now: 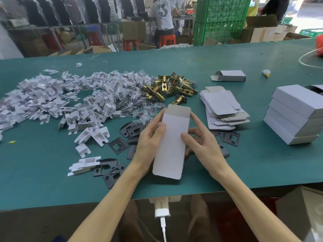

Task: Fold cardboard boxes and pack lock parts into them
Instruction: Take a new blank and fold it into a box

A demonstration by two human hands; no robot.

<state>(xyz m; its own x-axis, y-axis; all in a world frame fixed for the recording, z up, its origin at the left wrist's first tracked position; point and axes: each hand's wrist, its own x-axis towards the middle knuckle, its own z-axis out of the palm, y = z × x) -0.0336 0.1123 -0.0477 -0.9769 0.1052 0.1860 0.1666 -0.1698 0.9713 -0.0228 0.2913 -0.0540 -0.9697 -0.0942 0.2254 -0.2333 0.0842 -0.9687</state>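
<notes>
- At the lower centre of the frame, the left hand [148, 142] and right hand [202, 145] grip a flat white box [172, 142] by its long edges, thumbs pressed on its top face and fingers curled behind.
- It is held just above the table [52, 180], lengthwise away from the person, with its grey flap at the far end.
- Black plates [118, 145] lie scattered under and on both sides of the hands.
- Right of centre, just beyond the right hand, sits a fanned stack of blanks [222, 109].
- Brass latches [167, 86] are heaped above centre, past the far end of the box.
- Clear bags [129, 95] lie left of the latches, merging into a wide pile of white inserts [52, 98] across the left of the frame.
- An open box [230, 75] lies alone at upper right.
- Closed boxes [293, 116] are stacked at the right edge.
- A white charger [161, 212] hangs at the table's near edge, bottom centre.
</notes>
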